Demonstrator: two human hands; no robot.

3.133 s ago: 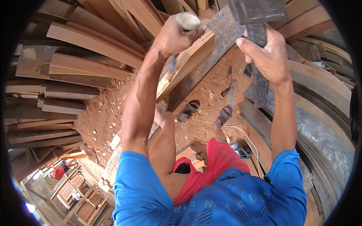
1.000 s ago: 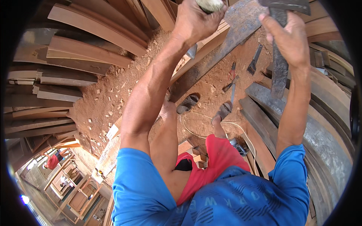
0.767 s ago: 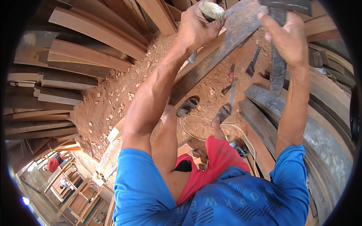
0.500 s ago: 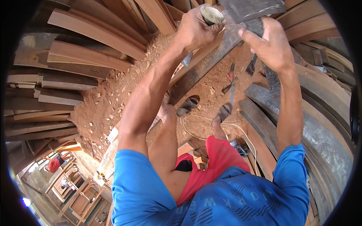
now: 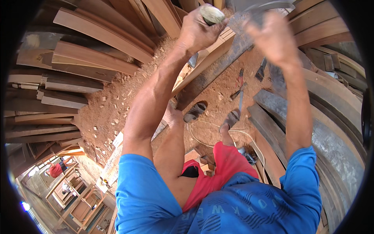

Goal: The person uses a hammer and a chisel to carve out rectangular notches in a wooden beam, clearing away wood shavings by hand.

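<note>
My left hand is closed round a tool handle with a pale, battered top; its metal blade shows behind my wrist, at a notched light timber lying along a dark beam. My right hand, blurred by motion, grips a heavy dark mallet or hammer, whose head is smeared at the top edge, close to the right of the handle's top.
Stacked boards line the left and grey planks the right. Below lie pliers, a dark-handled tool, a sandal, a cable and wood chips. A co-worker is at lower left.
My right hand and the striking tool have swung leftward from where they were a second ago, toward my left hand, and are now blurred. My left hand has shifted slightly left and down.
</note>
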